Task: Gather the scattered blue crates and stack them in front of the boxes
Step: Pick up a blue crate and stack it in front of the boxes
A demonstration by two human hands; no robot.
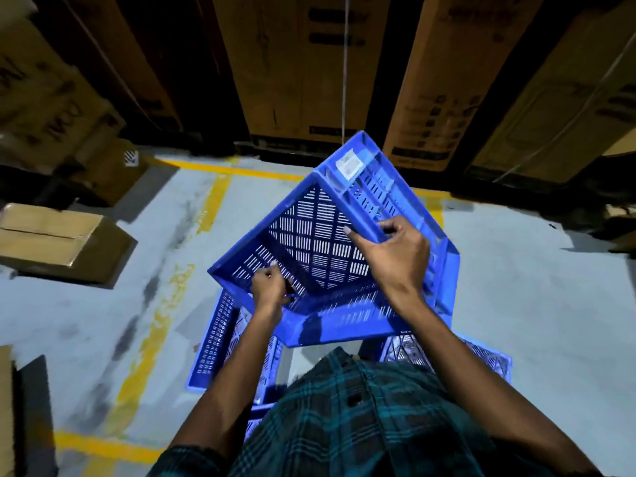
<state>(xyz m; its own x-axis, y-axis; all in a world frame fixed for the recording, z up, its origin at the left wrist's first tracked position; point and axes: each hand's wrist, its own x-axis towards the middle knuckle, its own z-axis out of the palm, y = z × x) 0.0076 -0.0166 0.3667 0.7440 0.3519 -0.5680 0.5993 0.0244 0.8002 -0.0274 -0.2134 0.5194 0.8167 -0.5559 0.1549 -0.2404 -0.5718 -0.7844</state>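
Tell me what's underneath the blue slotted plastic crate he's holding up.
Below the tilted blue slotted plastic crate, gripped by the left hand and right hand, at least one more blue crate sits on the grey floor. The held crate and the person's shirt hide its middle.

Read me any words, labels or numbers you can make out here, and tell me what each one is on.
No text here can be read for certain.
White label on the held crate: print too small and blurred.
Tall boxes behind: dark printing, blurred beyond reading.
Left boxes: large dark letters, tilted and smeared, unreadable.
Small white sticker on a left box: a striped mark only, no words legible.
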